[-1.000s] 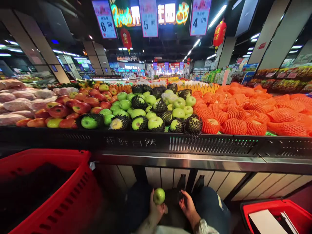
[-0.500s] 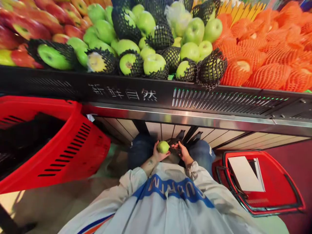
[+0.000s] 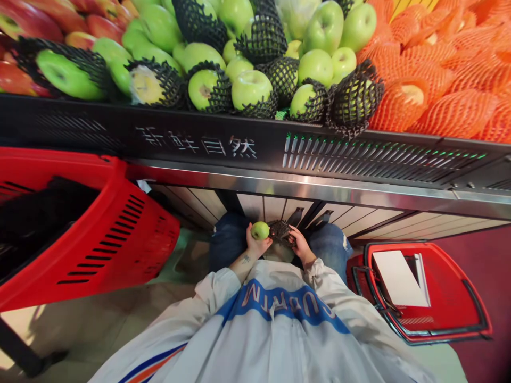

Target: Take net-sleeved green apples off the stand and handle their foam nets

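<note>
My left hand (image 3: 257,243) is closed around a green apple (image 3: 260,230), held low between my knees in front of the display's base. Just right of the apple, my right hand (image 3: 298,242) grips a black foam net sleeve (image 3: 280,232), its fingers partly hidden behind the mesh. The net lies close beside the apple, which sits bare in the left palm. Whether net and left fingertips touch, I cannot make out.
Above my hands runs the black display edge (image 3: 191,135), with green apples (image 3: 251,89), red apples (image 3: 34,18) and fruit in orange nets (image 3: 459,111) behind it. A large red basket (image 3: 131,239) stands left; a red basket (image 3: 447,314) holding a white box (image 3: 399,279) stands right.
My left hand and the apple have shifted slightly left and up. The net now shows more fully between my hands. The whole view has tilted a little downward.
</note>
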Demonstrator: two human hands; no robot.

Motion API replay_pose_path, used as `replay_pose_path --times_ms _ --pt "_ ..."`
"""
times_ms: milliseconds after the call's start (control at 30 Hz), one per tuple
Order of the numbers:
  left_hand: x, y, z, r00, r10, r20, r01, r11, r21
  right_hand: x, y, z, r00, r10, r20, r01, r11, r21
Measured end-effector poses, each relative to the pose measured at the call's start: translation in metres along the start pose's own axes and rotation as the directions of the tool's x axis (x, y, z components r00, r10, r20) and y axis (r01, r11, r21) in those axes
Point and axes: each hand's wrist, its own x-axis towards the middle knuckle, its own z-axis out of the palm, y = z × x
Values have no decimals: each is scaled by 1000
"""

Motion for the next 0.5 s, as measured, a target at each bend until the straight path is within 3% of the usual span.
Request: replay_pose_path --times_ms 167,333,500 --pt "1 0 1 999 22 -27 -22 1000 20 -3 -2 -1 997 -71 9 72 992 -106" --pt "0 -1 2 999 49 -25 -47 997 58 -4 1 1 998 -47 43 54 979 -195" --pt "-1 -1 5 998 69 -13 -67 990 125 4 11 -5 998 -35 -48 23 976 -218"
